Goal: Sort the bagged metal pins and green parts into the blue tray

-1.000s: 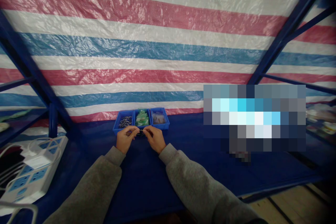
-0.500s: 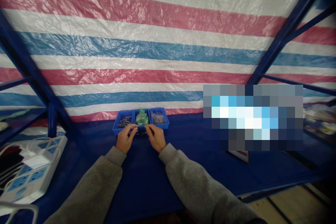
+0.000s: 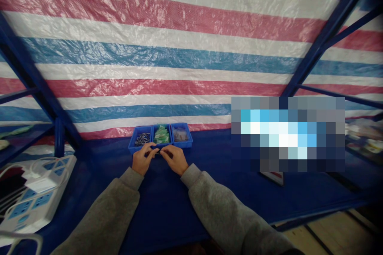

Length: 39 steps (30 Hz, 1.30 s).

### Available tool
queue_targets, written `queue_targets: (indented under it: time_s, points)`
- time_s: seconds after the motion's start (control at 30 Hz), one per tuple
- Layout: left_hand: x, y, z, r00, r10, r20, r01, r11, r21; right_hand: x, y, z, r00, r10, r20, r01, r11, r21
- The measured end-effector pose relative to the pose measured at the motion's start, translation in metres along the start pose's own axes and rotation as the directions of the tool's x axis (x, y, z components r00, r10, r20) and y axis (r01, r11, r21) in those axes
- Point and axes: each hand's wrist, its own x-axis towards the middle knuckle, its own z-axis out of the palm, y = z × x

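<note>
My left hand and my right hand meet just in front of three joined blue bins. Thumb and finger of each are pinched together, the fingertips close to one another. Whatever they hold is too small and dark to name. The left bin contains several thin dark metal pieces. Green pieces, perhaps small packets, fill the middle bin. In the right bin lie clear plastic pieces.
A white power strip with plugs and cables lies at left on the blue table. To the right, a framed card sits below a pixelated area. Behind hangs a striped plastic sheet between blue metal posts.
The fingertips have drawn closer together, my right hand shifting slightly left. The dark strip that showed between them is now mostly hidden.
</note>
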Motion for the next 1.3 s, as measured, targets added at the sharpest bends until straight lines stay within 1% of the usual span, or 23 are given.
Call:
queue_targets:
  time_s: [0.1, 0.2, 0.37, 0.5, 0.67, 0.77, 0.9, 0.97, 1.13, 1.23, 1.3]
  points:
    - [0.0, 0.001, -0.001, 1.0, -0.006, -0.018, 0.007, 1.0, 0.016, 0.0, -0.001, 0.0, 0.999, -0.011, 0.044, 0.011, 1.0, 0.007]
    - [0.0, 0.0, -0.001, 0.999, -0.029, -0.019, 0.029, 0.999, -0.032, 0.0, -0.001, 0.0, 0.998, -0.019, 0.065, 0.02, 1.0, -0.008]
    - [0.001, -0.006, 0.004, 0.993, -0.116, 0.025, 0.119, 0.969, -0.218, 0.001, 0.002, 0.0, 0.999, 0.027, -0.018, -0.027, 0.999, -0.025]
    - [0.002, -0.011, 0.008, 0.988, -0.15, 0.023, 0.15, 0.942, -0.299, 0.002, 0.003, -0.001, 0.998, 0.047, -0.031, -0.047, 0.999, -0.021]
    - [0.002, -0.007, 0.007, 0.991, -0.134, 0.022, 0.135, 0.946, -0.294, 0.002, 0.003, -0.001, 0.999, 0.028, -0.037, -0.03, 0.999, -0.028]
    - [0.003, -0.001, 0.006, 0.992, -0.121, 0.017, 0.12, 0.934, -0.337, 0.002, 0.003, 0.0, 0.999, 0.008, -0.033, -0.009, 0.999, -0.035]
    - [0.002, 0.006, 0.005, 0.987, -0.15, 0.063, 0.163, 0.917, -0.365, 0.001, 0.004, 0.001, 1.0, 0.007, -0.016, -0.008, 0.999, -0.053]
    - [0.001, 0.007, 0.005, 0.985, -0.16, 0.066, 0.172, 0.911, -0.374, 0.001, 0.004, 0.001, 1.0, 0.009, -0.01, -0.009, 0.998, -0.061]
    - [0.0, 0.005, 0.006, 0.988, -0.145, 0.043, 0.15, 0.907, -0.394, 0.001, 0.004, 0.001, 1.0, 0.01, -0.029, -0.012, 0.998, -0.058]
    - [0.0, 0.003, 0.005, 0.991, -0.131, -0.015, 0.118, 0.933, -0.341, 0.002, 0.005, 0.001, 0.997, 0.035, -0.063, -0.039, 0.996, -0.075]
    - [0.0, 0.003, 0.003, 0.99, -0.135, -0.044, 0.118, 0.954, -0.277, 0.003, 0.007, 0.0, 0.994, 0.049, -0.095, -0.057, 0.995, -0.084]
